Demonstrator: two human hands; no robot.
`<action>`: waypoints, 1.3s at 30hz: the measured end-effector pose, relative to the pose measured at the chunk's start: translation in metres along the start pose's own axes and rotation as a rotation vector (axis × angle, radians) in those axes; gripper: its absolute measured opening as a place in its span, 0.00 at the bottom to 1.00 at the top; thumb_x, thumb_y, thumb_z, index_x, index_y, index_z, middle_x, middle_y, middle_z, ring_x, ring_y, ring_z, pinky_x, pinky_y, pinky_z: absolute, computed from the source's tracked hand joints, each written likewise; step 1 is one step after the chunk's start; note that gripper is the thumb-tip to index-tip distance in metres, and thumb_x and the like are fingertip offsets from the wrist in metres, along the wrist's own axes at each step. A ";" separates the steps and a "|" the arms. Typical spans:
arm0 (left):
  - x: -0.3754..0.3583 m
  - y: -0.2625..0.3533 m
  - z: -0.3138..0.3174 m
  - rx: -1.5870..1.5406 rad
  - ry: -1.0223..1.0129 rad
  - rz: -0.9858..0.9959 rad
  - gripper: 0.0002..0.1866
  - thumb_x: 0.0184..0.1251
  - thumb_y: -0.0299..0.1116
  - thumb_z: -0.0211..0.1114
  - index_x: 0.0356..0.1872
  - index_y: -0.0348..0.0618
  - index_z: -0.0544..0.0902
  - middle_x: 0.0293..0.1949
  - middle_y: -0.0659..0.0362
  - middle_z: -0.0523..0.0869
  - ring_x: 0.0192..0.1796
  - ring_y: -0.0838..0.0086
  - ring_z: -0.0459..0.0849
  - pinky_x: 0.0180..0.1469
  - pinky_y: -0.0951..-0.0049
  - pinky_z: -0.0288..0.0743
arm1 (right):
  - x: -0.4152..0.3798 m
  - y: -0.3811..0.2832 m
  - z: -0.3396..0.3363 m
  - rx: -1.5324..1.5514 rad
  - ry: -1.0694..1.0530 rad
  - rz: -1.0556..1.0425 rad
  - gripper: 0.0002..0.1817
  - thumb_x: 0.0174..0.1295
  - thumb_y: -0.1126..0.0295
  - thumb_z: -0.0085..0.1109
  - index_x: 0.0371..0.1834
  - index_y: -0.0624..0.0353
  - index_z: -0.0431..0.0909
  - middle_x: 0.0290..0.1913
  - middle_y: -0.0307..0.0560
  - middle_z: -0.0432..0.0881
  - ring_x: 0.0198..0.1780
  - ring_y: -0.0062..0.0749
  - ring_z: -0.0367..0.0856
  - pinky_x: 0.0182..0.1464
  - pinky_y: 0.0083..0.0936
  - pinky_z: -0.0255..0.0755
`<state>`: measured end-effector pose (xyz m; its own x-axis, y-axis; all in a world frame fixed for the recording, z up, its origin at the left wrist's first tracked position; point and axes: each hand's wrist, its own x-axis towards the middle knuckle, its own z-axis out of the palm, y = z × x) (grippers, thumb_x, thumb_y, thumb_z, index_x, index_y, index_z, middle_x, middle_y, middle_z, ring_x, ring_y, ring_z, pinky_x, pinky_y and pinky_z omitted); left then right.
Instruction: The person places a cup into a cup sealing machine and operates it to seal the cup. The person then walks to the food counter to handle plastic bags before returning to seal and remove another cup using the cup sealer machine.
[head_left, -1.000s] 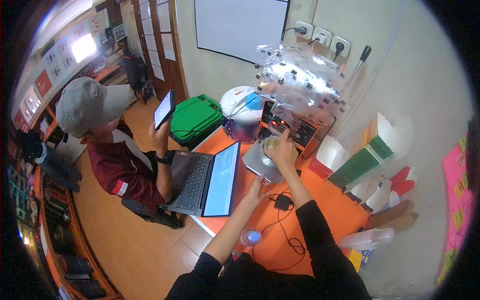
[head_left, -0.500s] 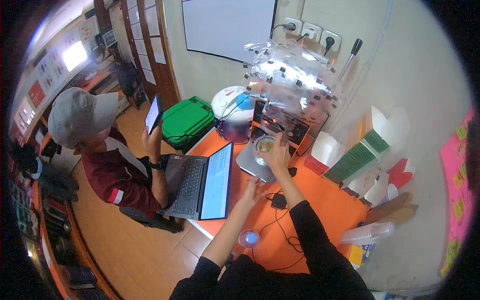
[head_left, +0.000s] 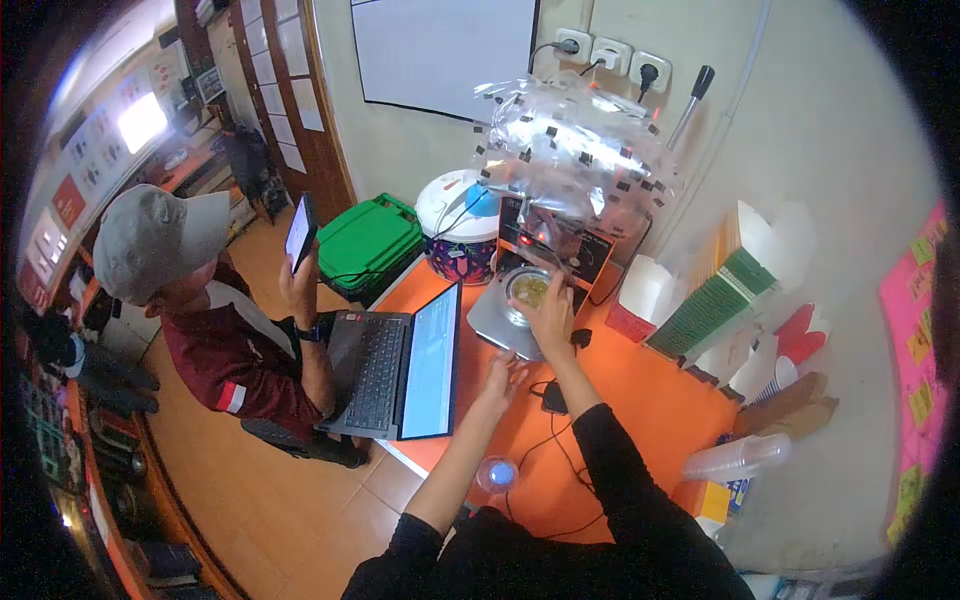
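Note:
A round clear container with yellowish-green contents sits on a flat silver device on the orange table. My right hand is closed around the container's near right side, fingers on its rim. My left hand is at the device's front edge, thumb and fingers apart, touching or nearly touching it. Behind the device stands a black and orange box, partly hidden by crumpled clear plastic.
An open laptop stands left, beside a person holding a phone. A white-lidded pot and green container are behind. Cartons and stacked plastic cups line the right wall. Cables and a small cup lie nearer.
The view has shifted slightly. My right hand stays at the container, its fingers now lower around the rim. My left hand remains by the device's front edge.

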<state>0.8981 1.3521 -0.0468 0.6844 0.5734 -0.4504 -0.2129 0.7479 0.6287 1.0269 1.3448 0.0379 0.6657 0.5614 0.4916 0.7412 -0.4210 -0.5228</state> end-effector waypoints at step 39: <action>0.075 0.183 0.094 0.820 -0.115 1.119 0.07 0.53 0.23 0.68 0.33 0.36 0.83 0.31 0.58 0.87 0.33 0.76 0.84 0.37 0.75 0.79 | 0.053 -0.013 -0.085 0.244 0.346 -0.174 0.05 0.54 0.70 0.66 0.33 0.56 0.83 0.26 0.45 0.77 0.25 0.37 0.78 0.29 0.31 0.71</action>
<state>0.9760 1.5005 0.0943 0.4850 0.6696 0.5624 -0.2422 -0.5151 0.8222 1.0598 1.3199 0.1298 0.5538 0.3204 0.7686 0.8300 -0.1382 -0.5404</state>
